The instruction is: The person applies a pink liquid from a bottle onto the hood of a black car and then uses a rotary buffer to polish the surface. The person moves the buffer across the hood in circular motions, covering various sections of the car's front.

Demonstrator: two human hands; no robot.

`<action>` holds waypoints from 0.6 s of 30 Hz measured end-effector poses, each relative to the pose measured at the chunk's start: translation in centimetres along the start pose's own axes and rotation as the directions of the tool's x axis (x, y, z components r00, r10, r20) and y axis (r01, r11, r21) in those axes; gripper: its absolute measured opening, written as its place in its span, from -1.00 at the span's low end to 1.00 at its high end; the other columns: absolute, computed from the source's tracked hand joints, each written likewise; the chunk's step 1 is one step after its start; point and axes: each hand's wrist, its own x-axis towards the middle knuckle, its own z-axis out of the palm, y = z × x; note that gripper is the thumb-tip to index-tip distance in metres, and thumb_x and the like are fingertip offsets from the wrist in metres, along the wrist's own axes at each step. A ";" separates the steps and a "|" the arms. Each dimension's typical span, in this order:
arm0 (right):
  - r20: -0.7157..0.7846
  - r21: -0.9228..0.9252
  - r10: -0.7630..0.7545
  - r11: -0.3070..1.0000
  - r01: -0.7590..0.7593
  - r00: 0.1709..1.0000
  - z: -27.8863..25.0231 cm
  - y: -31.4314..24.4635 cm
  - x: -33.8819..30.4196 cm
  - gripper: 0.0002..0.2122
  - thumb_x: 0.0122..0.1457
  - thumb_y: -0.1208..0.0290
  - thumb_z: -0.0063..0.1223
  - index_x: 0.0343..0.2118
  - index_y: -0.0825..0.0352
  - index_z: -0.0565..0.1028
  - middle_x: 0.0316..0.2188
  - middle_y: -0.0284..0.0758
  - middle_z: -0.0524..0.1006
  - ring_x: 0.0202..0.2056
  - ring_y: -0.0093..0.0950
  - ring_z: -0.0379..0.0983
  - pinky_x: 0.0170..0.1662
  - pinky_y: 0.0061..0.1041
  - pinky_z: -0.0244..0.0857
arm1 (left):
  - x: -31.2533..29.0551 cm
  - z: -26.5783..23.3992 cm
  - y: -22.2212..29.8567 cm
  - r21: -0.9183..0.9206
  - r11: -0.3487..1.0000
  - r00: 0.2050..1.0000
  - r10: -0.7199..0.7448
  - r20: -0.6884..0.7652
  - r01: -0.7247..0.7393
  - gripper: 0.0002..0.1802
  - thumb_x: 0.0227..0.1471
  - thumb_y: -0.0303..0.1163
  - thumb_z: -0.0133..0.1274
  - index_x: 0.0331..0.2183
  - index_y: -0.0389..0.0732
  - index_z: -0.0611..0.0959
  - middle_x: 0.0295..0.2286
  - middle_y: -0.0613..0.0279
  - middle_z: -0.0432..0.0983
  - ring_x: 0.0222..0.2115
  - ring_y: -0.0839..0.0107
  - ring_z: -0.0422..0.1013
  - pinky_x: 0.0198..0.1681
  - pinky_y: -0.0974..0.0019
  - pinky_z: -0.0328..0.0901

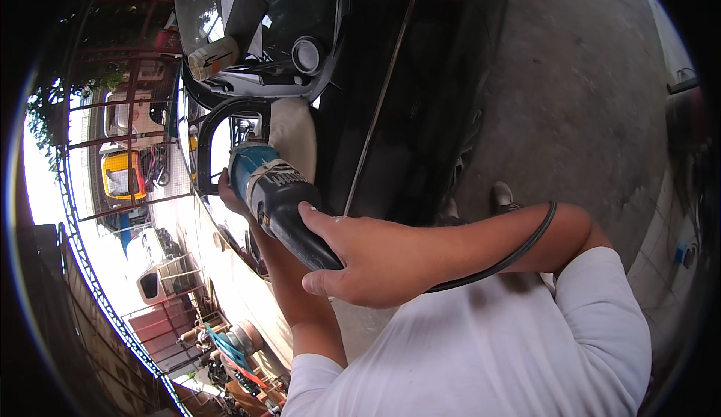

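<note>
A polisher (263, 180) with a teal head, black rear body and large black loop handle (204, 154) is in both my hands. My right hand (368, 259) wraps round its black rear end, thumb and fingers on either side. At the teal head my left hand (233, 194) grips the side, its fingers partly hidden behind the tool. Beside the loop handle shows a pale fluffy pad (293, 135), close to the dark glossy car panel (345, 124); I cannot tell whether they touch. The black power cord (518, 252) curves over my right forearm.
A pale tub (213, 58), a dark sheet (245, 15) and a round silver-rimmed piece (306, 55) are at the car's far end. A bright trim strip (387, 79) runs along the panel. Concrete floor (578, 94) lies right; a grid fence (124, 143) and a yellow vehicle (122, 175) left.
</note>
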 end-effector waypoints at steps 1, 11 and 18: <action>-0.018 -0.010 -0.010 1.000 0.010 1.000 0.0 -0.2 -0.3 -0.10 0.37 0.13 0.06 0.42 0.70 -0.21 -0.21 0.10 0.53 -0.18 -0.17 0.55 -0.06 -0.35 0.41 | 0.7 1.0 -0.1 -0.014 1.000 1.000 0.008 0.021 -0.007 -0.54 0.24 -0.18 -0.10 -0.17 -0.39 0.68 -0.23 -0.09 0.65 -0.27 0.12 0.61 -0.10 0.10 0.53; 0.274 0.205 0.106 0.965 -0.166 0.956 -0.8 1.0 1.3 -0.09 0.33 0.18 0.11 0.47 0.55 -0.23 -0.24 0.00 0.50 -0.46 -0.42 0.55 -0.40 -0.41 0.45 | -1.4 -10.3 -1.4 0.225 0.970 0.951 -0.024 -0.308 0.097 -0.53 0.27 -0.17 -0.14 -0.18 -0.37 0.69 -0.24 -0.10 0.66 -0.26 0.10 0.62 -0.07 0.07 0.52; 0.047 0.049 0.082 0.995 -0.084 0.996 1.3 3.0 1.2 -0.11 0.33 0.22 0.14 0.49 0.49 -0.19 -0.30 -0.12 0.50 -0.49 -0.46 0.49 -0.43 -0.45 0.45 | -5.6 -1.9 1.8 -0.488 0.824 0.956 -0.277 0.093 0.286 -0.54 0.24 -0.14 0.00 -0.19 -0.40 0.69 -0.30 -0.06 0.69 -0.34 0.13 0.64 -0.16 0.09 0.56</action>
